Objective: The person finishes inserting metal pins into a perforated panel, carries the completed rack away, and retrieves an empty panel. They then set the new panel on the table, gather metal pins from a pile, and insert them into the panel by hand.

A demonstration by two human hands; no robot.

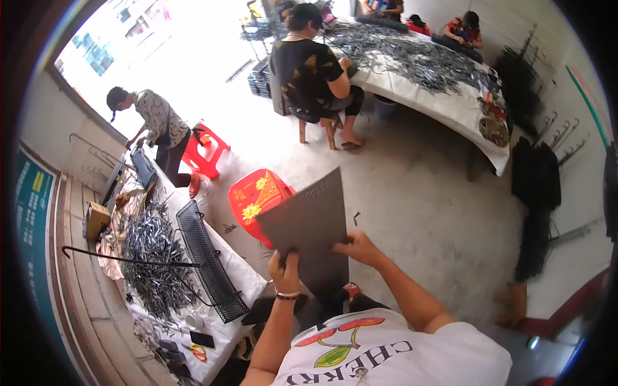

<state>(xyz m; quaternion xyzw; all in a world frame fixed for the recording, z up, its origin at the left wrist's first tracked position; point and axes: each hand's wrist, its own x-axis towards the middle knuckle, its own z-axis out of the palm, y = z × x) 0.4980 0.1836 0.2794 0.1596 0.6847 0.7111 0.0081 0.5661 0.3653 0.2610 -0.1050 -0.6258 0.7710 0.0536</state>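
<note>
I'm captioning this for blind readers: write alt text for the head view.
A person's left hand and right hand hold a flat gray panel near a red stool; dark strips lie heaped on two covered tables, with people nearby.

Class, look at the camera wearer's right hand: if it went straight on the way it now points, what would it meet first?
The right hand would most likely meet the dark grey sheet first; its fingertips already seem to be at that sheet's edge. What would come beyond is unclear, as depth is hard to judge.
</note>
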